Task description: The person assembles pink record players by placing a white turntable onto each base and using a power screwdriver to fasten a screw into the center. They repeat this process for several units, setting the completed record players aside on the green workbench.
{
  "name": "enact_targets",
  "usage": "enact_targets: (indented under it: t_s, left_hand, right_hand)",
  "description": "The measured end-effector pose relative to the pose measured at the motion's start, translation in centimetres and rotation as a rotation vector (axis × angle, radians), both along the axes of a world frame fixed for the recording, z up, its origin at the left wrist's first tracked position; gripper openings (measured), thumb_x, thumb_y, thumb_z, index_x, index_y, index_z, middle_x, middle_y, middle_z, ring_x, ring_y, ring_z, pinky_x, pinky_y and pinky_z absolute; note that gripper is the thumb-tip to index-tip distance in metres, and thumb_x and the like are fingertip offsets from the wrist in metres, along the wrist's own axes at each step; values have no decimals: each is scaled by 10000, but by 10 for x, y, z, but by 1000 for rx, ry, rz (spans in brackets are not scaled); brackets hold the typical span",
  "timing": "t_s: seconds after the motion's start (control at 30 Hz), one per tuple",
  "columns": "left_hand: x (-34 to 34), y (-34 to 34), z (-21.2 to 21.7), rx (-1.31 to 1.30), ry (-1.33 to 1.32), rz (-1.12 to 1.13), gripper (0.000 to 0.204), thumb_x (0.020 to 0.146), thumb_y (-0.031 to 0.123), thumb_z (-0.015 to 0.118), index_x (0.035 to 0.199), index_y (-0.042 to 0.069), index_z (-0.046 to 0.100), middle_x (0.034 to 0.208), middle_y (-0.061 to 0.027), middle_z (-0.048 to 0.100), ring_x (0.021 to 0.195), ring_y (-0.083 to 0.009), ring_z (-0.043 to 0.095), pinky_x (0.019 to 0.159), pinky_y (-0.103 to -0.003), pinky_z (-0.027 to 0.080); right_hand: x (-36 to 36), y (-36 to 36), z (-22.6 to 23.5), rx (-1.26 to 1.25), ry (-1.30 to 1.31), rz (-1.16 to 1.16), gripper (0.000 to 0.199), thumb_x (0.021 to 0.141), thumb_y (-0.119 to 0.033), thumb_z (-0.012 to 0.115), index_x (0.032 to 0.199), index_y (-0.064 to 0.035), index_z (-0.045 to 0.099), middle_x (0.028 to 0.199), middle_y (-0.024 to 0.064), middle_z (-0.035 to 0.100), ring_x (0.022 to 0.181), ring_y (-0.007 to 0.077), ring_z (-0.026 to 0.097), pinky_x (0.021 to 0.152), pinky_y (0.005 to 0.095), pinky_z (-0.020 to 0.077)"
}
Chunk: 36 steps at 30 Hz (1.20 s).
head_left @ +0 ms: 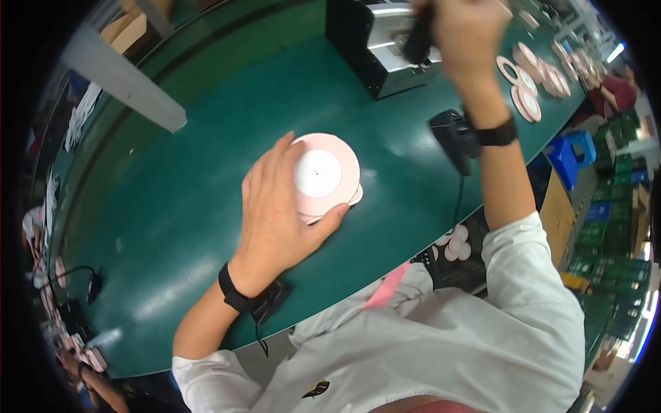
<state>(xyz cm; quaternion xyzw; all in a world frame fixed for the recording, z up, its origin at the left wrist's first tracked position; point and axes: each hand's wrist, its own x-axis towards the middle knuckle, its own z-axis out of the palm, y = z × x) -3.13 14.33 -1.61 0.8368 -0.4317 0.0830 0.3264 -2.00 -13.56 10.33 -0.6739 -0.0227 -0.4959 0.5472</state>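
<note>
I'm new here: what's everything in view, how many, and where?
Table: one, green, centre.
Disc stack: one, pink and white, middle.
Tool: one, black, top centre.
Machine: one, black and silver, top centre.
Corded devices: two, black, on the table.
Other discs: several, pink and white, table's upper right.
Bin: one, black, holding discs, below table edge.
Stool: at least one, blue, right.
Stacked crates: many, mostly green, far right.
Post: one, grey, upper left.
Co-workers: at least two, one in dark red, right and lower left.
Left hand: one, bare, on the disc stack.
Right hand: one, bare, gripping the tool.
</note>
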Motion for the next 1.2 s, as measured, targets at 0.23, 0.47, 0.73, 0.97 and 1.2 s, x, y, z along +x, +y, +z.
enact_targets:
  t_s: [0.23, 0.47, 0.73, 0.97, 1.2]
  left_hand:
    - [32, -15, 4, -19, -57, -61, 791, 713, 402, 868, 1335, 5, 582, 1471, -219, 552, 1305, -402, 520, 1081, -504, 387]
    - [31, -25, -4, -79, -93, -88, 794, 722, 433, 855, 1334, 5, 583, 1468, -217, 556, 1298, -396, 525, 1074, -517, 385]
    - [32, -4, -14, -105, -99, -99, 792, 732, 449, 847, 1334, 5, 587, 1471, -209, 553, 1304, -388, 522, 1076, -532, 379]
    - [28, -5, -9, -146, -95, -50, 785, 722, 438, 859, 1331, 17, 595, 1478, -191, 550, 1310, -380, 519, 1073, -532, 379]
    - [25, -12, -9, -170, -90, -72, 777, 701, 415, 874, 1322, 30, 607, 1488, -179, 547, 1317, -373, 519, 1068, -534, 381]
  right_hand:
    - [1, -34, 20, 91, -146, 30, 328, 969, -223, 732, 732, -55, 578, 612, 23, 540, 471, 141, 528, 479, 293, 451]
    - [3, -28, 20, 54, 36, 113, 293, 960, -205, 723, 757, -44, 586, 606, 32, 542, 458, 151, 536, 469, 303, 462]
    - [3, -8, 15, 68, 53, 118, 296, 964, -199, 715, 750, -46, 580, 596, 24, 526, 457, 150, 531, 463, 306, 454]
    - [-26, 13, 12, 155, 68, 515, 202, 1016, -249, 563, 923, -70, 547, 735, 18, 475, 551, 124, 415, 583, 328, 393]
    - [-33, 68, 10, 70, 17, 699, 220, 1025, -268, 484, 962, -70, 556, 727, 10, 469, 537, 122, 421, 588, 326, 404]
